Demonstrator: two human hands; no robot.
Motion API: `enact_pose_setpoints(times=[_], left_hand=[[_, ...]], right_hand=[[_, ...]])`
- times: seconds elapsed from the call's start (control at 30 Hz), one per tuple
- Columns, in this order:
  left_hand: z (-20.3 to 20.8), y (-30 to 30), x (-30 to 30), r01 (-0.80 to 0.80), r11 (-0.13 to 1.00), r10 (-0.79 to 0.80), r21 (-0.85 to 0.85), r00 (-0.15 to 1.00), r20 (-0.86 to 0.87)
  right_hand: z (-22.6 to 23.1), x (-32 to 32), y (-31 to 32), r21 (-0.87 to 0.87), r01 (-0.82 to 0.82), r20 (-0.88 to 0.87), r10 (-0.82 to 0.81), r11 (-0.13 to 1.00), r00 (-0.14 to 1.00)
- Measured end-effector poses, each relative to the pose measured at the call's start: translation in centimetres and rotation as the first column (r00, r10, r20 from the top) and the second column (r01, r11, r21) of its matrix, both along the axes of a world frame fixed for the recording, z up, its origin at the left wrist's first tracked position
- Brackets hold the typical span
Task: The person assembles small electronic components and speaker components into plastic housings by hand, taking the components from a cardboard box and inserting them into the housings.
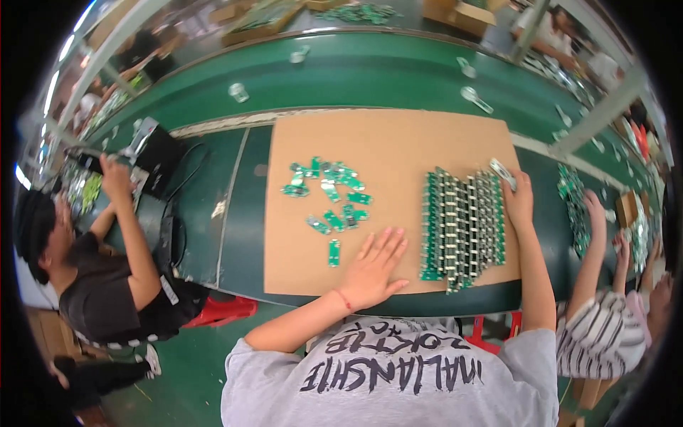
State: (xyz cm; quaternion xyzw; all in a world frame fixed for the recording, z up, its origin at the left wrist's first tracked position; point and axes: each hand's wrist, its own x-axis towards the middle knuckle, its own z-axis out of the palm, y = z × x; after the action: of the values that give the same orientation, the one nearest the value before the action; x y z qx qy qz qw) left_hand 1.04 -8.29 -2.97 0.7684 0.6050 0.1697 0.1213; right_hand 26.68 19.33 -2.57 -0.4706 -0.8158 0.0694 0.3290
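Note:
My left hand [375, 268] lies flat on the brown cardboard sheet [398, 142], fingers spread, with nothing in it. Just beyond its fingers is a loose scatter of small green circuit boards [334, 252]. To the right, many similar boards stand packed in tight, overlapping rows as a block [462, 224]. At the far right corner of this block, my right hand [521, 196] pinches a small, pale circuit board [501, 171] between thumb and fingers. The hand's lower side is beside the block's right edge; whether it touches the rows I cannot tell.
Beyond the cardboard runs a green conveyor belt [363, 64] carrying a few scattered pieces. On the left sits a co-worker [107, 270] by a black box [160, 160]. At right, another person's arm [590, 242] reaches toward a pile of boards [573, 206].

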Motion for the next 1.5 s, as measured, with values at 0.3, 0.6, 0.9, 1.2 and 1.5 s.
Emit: enact_pose_setpoints(times=[0.3,0.6,0.9,1.2,1.5], left_hand=[[1.8,0.8,0.3,0.032,0.993,0.001,-0.113,0.958,0.288],[2.0,4.1,5.1,0.034,0.925,0.381,-0.380,-0.130,0.916],[1.5,7.4,8.2,-0.033,0.945,0.327,-0.326,0.030,0.945],[2.0,15.7,8.7,-0.090,0.945,0.300,-0.314,-0.141,0.943],[0.6,12.3,3.1,-0.291,0.936,0.247,-0.198,0.140,0.959]], right_hand=[[-1.0,1.6,-1.9,-0.042,0.063,-0.062,-0.066,0.997,0.996],[-1.2,2.3,-9.7,-0.528,-0.154,-0.738,-0.361,0.835,0.570],[1.0,0.9,-10.1,-0.567,-0.193,-0.710,-0.356,0.801,0.608],[-1.2,1.6,-0.2,-0.529,-0.281,-0.755,-0.293,0.801,0.587],[7.1,1.2,-3.6,-0.513,-0.201,-0.622,-0.200,0.834,0.758]])
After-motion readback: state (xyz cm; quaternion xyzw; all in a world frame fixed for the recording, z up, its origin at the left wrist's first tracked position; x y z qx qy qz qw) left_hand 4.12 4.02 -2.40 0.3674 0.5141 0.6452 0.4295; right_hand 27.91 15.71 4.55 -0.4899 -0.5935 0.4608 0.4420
